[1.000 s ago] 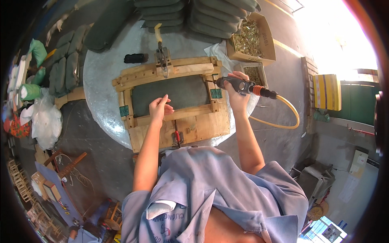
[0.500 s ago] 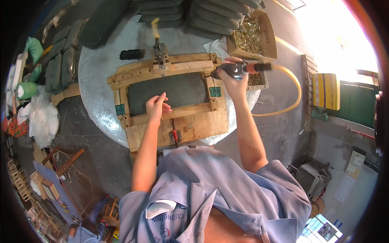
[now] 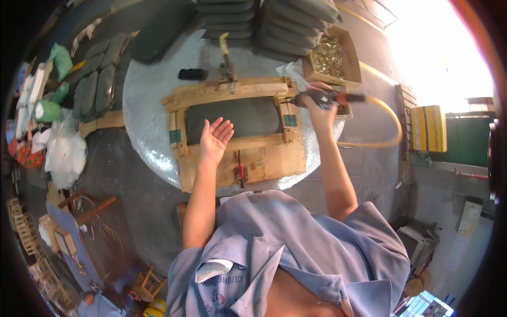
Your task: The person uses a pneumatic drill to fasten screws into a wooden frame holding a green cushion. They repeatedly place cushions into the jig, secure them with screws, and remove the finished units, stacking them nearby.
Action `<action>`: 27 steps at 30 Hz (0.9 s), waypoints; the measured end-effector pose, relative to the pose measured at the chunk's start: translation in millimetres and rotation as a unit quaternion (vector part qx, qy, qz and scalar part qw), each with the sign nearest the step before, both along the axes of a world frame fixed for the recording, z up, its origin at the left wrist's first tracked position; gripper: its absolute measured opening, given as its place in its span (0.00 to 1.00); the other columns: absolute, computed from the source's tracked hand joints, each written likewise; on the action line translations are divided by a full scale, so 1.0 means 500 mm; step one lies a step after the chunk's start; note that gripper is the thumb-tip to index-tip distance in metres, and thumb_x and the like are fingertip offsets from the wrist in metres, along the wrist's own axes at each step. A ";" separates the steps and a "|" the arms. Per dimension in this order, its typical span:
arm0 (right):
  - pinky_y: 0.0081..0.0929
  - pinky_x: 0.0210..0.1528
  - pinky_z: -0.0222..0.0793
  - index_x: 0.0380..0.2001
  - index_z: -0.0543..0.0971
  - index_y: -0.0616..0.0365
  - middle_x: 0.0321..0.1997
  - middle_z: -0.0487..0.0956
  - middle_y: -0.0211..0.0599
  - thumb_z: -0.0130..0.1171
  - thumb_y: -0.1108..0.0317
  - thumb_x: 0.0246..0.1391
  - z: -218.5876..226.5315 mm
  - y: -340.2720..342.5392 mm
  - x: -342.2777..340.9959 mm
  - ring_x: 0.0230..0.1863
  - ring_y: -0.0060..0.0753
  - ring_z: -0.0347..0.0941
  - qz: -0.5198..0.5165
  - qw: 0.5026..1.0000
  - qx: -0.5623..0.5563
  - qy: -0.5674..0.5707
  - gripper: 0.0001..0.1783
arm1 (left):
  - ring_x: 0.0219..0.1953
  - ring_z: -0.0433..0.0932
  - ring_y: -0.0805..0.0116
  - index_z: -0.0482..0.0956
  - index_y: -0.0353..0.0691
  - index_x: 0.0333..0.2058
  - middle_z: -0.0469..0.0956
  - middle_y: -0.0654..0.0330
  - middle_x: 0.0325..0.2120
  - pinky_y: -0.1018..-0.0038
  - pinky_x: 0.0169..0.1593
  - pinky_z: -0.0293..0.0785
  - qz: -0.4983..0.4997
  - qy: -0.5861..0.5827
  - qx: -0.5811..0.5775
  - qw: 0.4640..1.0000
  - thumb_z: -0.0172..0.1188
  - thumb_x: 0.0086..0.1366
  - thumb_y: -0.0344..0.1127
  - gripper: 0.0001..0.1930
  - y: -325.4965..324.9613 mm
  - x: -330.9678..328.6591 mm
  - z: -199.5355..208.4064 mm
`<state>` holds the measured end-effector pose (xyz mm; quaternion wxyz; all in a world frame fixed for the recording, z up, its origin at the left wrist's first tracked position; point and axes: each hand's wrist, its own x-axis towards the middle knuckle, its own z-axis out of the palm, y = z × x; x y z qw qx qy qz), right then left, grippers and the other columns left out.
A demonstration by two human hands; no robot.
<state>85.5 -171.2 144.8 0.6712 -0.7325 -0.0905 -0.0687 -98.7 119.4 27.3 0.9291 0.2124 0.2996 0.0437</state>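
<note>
My right hand (image 3: 320,105) is wrapped round a black and orange air screwdriver (image 3: 331,98), which lies sideways with its tip at the right end of a wooden jig frame (image 3: 232,139). A yellow air hose (image 3: 397,124) curves away from the tool's back. Inside the frame lies a dark green-grey panel (image 3: 251,117). My left hand (image 3: 214,143) is over the panel's left part, palm up, fingers stretched out and holding nothing. A toggle clamp with a yellow handle (image 3: 224,45) stands at the frame's far side, and a red-handled clamp (image 3: 242,173) is on the near board.
The jig rests on a round, film-covered table (image 3: 150,140). Stacked dark cushions (image 3: 227,18) stand at the back. A cardboard box (image 3: 346,58) of metal pieces is at the back right. A small black object (image 3: 193,74) lies behind the jig. Another person (image 3: 103,305) is at lower left.
My left hand has turned palm up, its fingers now spread. My right hand keeps the air screwdriver at the frame's right end. The whole view has shifted, with the jig now further right.
</note>
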 end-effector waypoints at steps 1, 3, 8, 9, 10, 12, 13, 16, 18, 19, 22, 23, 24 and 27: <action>0.30 0.55 0.81 0.56 0.79 0.60 0.50 0.87 0.42 0.73 0.74 0.50 0.023 -0.006 -0.047 0.51 0.29 0.83 -0.009 0.999 0.029 0.017 0.28 | 0.63 0.81 0.46 0.76 0.28 0.62 0.83 0.40 0.57 0.52 0.69 0.78 0.040 -0.030 -0.065 0.997 0.52 0.81 0.60 0.35 -0.005 -0.029 0.017; 0.32 0.57 0.81 0.59 0.76 0.61 0.53 0.86 0.46 0.72 0.76 0.50 0.098 0.009 -0.145 0.53 0.34 0.83 -0.021 0.993 0.090 0.070 0.31 | 0.68 0.75 0.44 0.73 0.26 0.65 0.77 0.38 0.63 0.50 0.73 0.73 0.050 -0.090 -0.133 0.986 0.48 0.81 0.64 0.40 -0.010 -0.085 0.032; 0.39 0.62 0.77 0.58 0.73 0.61 0.55 0.85 0.52 0.68 0.79 0.48 0.145 0.046 -0.307 0.56 0.40 0.82 0.025 0.980 0.171 0.101 0.31 | 0.73 0.70 0.42 0.69 0.25 0.69 0.73 0.36 0.67 0.49 0.76 0.68 0.028 -0.130 -0.192 0.972 0.44 0.81 0.66 0.43 -0.011 -0.132 0.105; 0.41 0.66 0.75 0.58 0.72 0.61 0.55 0.85 0.53 0.67 0.80 0.47 0.157 0.067 -0.333 0.56 0.42 0.82 0.032 0.979 0.171 0.107 0.32 | 0.72 0.71 0.43 0.68 0.25 0.70 0.72 0.36 0.68 0.50 0.76 0.69 0.018 -0.135 -0.181 0.974 0.44 0.81 0.66 0.44 -0.007 -0.135 0.120; 0.40 0.65 0.75 0.58 0.72 0.62 0.55 0.84 0.52 0.67 0.81 0.46 0.167 0.085 -0.359 0.57 0.42 0.82 0.050 0.979 0.169 0.104 0.32 | 0.72 0.71 0.43 0.68 0.25 0.70 0.72 0.37 0.68 0.50 0.75 0.70 0.004 -0.149 -0.178 0.973 0.44 0.81 0.67 0.44 0.000 -0.138 0.128; 0.39 0.65 0.76 0.58 0.73 0.62 0.55 0.84 0.52 0.67 0.80 0.46 0.180 0.123 -0.395 0.57 0.41 0.82 0.062 0.979 0.164 0.107 0.32 | 0.71 0.72 0.43 0.68 0.25 0.70 0.72 0.37 0.68 0.50 0.75 0.71 -0.025 -0.177 -0.172 0.969 0.43 0.81 0.67 0.44 0.017 -0.142 0.141; 0.39 0.65 0.76 0.57 0.73 0.62 0.55 0.84 0.52 0.67 0.80 0.46 0.183 0.137 -0.407 0.57 0.41 0.82 0.063 0.981 0.151 0.109 0.32 | 0.70 0.73 0.44 0.68 0.25 0.69 0.73 0.38 0.68 0.51 0.74 0.71 -0.023 -0.169 -0.175 0.970 0.43 0.81 0.66 0.43 0.025 -0.145 0.153; 0.39 0.65 0.76 0.57 0.73 0.61 0.55 0.84 0.51 0.67 0.80 0.47 0.190 0.174 -0.443 0.58 0.41 0.81 0.058 0.985 0.127 0.104 0.31 | 0.70 0.73 0.45 0.68 0.26 0.69 0.74 0.39 0.67 0.51 0.73 0.74 -0.027 -0.160 -0.183 0.970 0.42 0.82 0.66 0.42 0.046 -0.152 0.178; 0.38 0.65 0.76 0.57 0.73 0.60 0.55 0.84 0.51 0.67 0.80 0.47 0.195 0.200 -0.462 0.58 0.40 0.81 0.046 0.986 0.131 0.089 0.31 | 0.70 0.73 0.46 0.66 0.26 0.71 0.74 0.41 0.67 0.52 0.72 0.76 -0.044 -0.176 -0.183 0.966 0.41 0.82 0.65 0.42 0.068 -0.158 0.175; 0.39 0.65 0.76 0.57 0.73 0.60 0.55 0.84 0.51 0.67 0.80 0.47 0.195 0.211 -0.471 0.58 0.40 0.81 0.039 0.985 0.139 0.089 0.31 | 0.70 0.74 0.47 0.67 0.26 0.71 0.74 0.41 0.67 0.53 0.69 0.79 -0.053 -0.191 -0.191 0.961 0.43 0.83 0.62 0.40 0.080 -0.163 0.169; 0.39 0.65 0.76 0.58 0.73 0.60 0.55 0.84 0.51 0.68 0.80 0.47 0.198 0.242 -0.491 0.59 0.40 0.81 0.021 0.982 0.162 0.091 0.31 | 0.68 0.76 0.49 0.68 0.26 0.70 0.75 0.42 0.66 0.54 0.69 0.80 -0.053 -0.132 -0.159 0.977 0.46 0.83 0.58 0.37 0.108 -0.176 0.153; 0.39 0.65 0.76 0.58 0.73 0.61 0.55 0.84 0.51 0.68 0.80 0.47 0.199 0.249 -0.495 0.58 0.40 0.81 0.016 0.981 0.169 0.092 0.31 | 0.67 0.77 0.49 0.69 0.26 0.69 0.75 0.43 0.66 0.55 0.69 0.80 -0.055 -0.127 -0.159 0.977 0.46 0.84 0.57 0.36 0.116 -0.180 0.145; 0.40 0.65 0.76 0.58 0.73 0.61 0.55 0.84 0.52 0.68 0.80 0.47 0.199 0.256 -0.499 0.58 0.40 0.81 0.010 0.980 0.176 0.093 0.31 | 0.66 0.77 0.49 0.70 0.27 0.69 0.76 0.43 0.65 0.55 0.68 0.80 -0.058 -0.123 -0.160 0.978 0.47 0.84 0.57 0.35 0.124 -0.185 0.138; 0.38 0.69 0.72 0.62 0.70 0.60 0.58 0.83 0.54 0.63 0.79 0.49 0.203 0.267 -0.513 0.61 0.42 0.78 0.006 0.984 0.143 0.103 0.33 | 0.64 0.79 0.50 0.71 0.27 0.68 0.78 0.44 0.63 0.56 0.68 0.81 -0.071 -0.127 -0.172 0.974 0.47 0.84 0.55 0.33 0.136 -0.185 0.147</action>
